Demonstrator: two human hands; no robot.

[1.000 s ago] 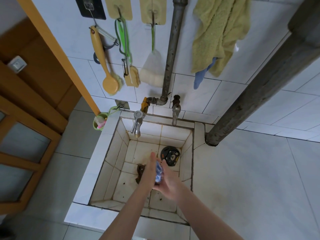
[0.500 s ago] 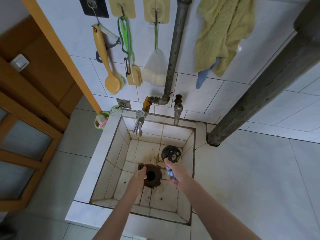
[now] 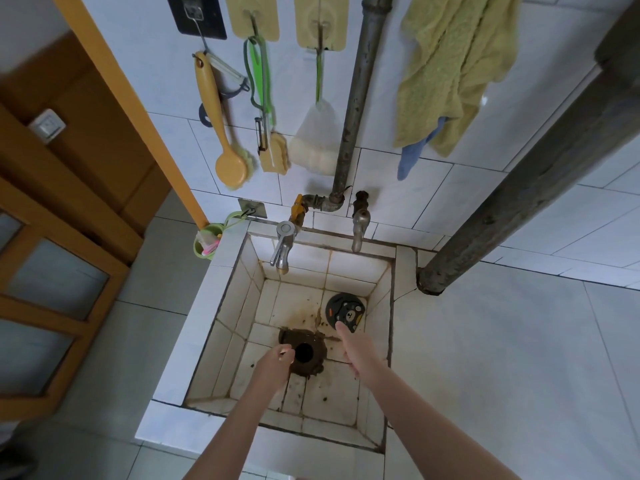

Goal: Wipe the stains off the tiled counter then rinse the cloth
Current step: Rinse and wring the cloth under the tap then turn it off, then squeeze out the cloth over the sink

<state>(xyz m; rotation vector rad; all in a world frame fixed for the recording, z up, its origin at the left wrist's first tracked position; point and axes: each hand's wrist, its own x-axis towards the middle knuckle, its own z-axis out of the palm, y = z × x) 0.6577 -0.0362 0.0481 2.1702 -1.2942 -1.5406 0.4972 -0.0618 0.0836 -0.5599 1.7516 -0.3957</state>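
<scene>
Cloth for the wiping does not show itself plainly. If it is anywhere, I judge it is bunched inside the right hand. The fingers of this hand curl downward out of view and the thumb stretches forward, so I cannot tell if it grips something. The left hand has its fingers bent under too, and I cannot tell whether it holds anything. Both hands hang apart above the sink, one on each side of the drain hole, probably so that dirty water drops straight into it. Two taps stand well ahead of the hands, and I see no water running. The tiled counter spreads beyond the right hand. I judge that rinsing comes next, and for that a tap must be reached.
</scene>
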